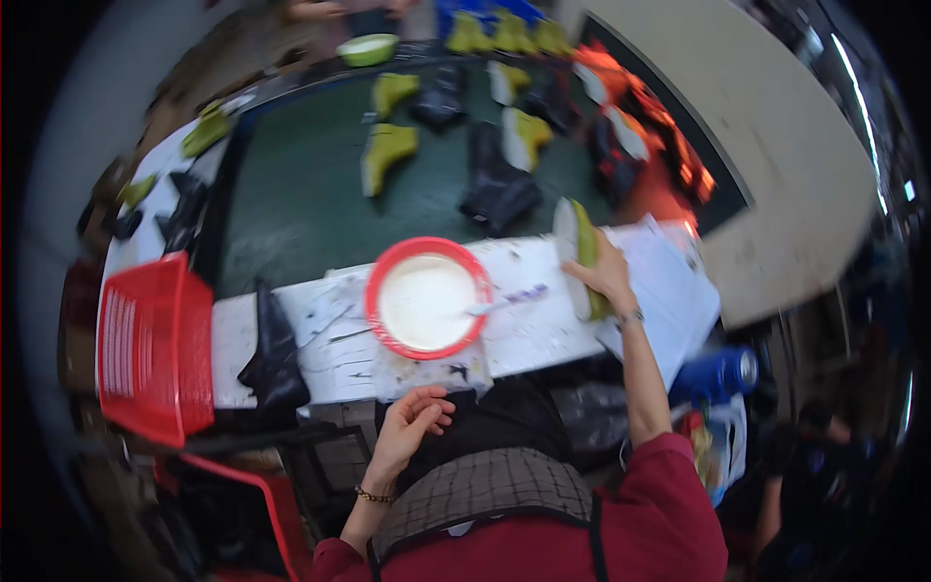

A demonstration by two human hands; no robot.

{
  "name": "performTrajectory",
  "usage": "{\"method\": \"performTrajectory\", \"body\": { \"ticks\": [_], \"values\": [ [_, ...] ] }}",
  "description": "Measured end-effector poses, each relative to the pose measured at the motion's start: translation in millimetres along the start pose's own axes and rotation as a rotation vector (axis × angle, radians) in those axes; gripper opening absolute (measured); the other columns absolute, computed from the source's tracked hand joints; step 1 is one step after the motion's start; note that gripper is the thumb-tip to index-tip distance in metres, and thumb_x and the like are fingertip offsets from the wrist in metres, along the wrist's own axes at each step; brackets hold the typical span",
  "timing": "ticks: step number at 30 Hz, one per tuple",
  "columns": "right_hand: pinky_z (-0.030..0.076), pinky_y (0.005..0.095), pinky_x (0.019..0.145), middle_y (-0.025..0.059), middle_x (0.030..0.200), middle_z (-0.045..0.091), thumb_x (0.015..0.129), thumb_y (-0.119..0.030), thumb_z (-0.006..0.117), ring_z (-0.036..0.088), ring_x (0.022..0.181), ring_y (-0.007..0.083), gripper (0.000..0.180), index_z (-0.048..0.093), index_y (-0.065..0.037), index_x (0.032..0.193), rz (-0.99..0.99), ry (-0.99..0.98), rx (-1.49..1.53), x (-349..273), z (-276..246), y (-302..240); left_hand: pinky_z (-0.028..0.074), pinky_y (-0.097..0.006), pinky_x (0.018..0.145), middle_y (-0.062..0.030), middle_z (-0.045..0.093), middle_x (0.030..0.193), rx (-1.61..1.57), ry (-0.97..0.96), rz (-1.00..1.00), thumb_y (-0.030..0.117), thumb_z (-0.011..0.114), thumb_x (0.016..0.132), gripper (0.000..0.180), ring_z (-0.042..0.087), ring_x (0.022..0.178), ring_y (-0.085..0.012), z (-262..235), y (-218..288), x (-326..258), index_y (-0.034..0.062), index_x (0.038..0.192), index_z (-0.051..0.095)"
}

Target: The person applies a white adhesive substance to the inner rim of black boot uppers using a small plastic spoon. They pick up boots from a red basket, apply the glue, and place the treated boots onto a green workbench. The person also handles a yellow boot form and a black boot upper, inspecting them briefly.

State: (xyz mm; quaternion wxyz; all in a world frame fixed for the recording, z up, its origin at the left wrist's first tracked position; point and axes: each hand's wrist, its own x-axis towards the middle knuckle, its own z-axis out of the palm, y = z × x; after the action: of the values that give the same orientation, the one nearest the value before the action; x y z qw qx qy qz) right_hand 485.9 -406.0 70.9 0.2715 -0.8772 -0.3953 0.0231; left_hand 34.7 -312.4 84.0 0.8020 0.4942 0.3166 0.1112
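Observation:
My right hand (609, 272) grips a yellow-green shoe with a pale sole (580, 260), held on its side above the right part of the white worktable. My left hand (419, 419) hovers in front of the table's near edge, fingers loosely curled and nothing visible in them. Between the hands, on the table, stands a red-rimmed bowl (372, 301) of creamy white liquid. A brush (485, 308) rests in it, its handle leaning over the right rim. The picture is somewhat smeared by motion.
Yellow-green shoes (390, 147) and black boots (497, 184) lie on a dark green belt (291, 194) beyond the table. At left are a red plastic basket (155, 349) and a black boot (276, 349). White sheets (669, 291) and a blue bottle (713, 375) are at right. Another person (824, 475) is at lower right.

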Motion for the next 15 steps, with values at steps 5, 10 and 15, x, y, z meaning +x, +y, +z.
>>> {"method": "performTrajectory", "body": {
  "ticks": [5,10,15],
  "values": [
    [0.055,0.0411,0.088,0.0189,0.110,0.071,0.067,-0.046,0.087,0.070,0.097,0.0340,0.077,0.060,-0.002,0.124,0.075,-0.135,0.031,29,-16,29,0.057,-0.028,0.076,-0.0130,0.072,0.108,-0.165,0.254,0.143,0.009,0.058,0.104,0.028,0.070,0.090,-0.0164,-27,1,-20,-0.0002,0.130,0.059],
    [0.057,0.0318,0.080,0.0105,0.114,0.070,0.082,-0.020,0.081,0.069,0.092,0.0168,0.058,0.057,0.001,0.130,-0.051,-0.239,0.811,120,-64,-121,0.055,-0.024,0.072,-0.0100,0.073,0.102,-0.185,0.607,0.302,0.008,0.058,0.103,0.024,0.070,0.085,-0.0134,-57,12,-26,0.0005,0.126,0.061],
    [0.054,0.0316,0.088,0.0083,0.120,0.068,0.085,-0.018,0.081,0.066,0.101,0.0155,0.059,0.054,0.000,0.135,-0.371,-0.419,0.936,195,-32,-260,0.050,-0.022,0.065,-0.0056,0.073,0.098,0.095,0.821,0.457,0.007,0.058,0.102,0.015,0.065,0.075,-0.0088,-85,17,19,0.0029,0.112,0.068]
  ]
}}
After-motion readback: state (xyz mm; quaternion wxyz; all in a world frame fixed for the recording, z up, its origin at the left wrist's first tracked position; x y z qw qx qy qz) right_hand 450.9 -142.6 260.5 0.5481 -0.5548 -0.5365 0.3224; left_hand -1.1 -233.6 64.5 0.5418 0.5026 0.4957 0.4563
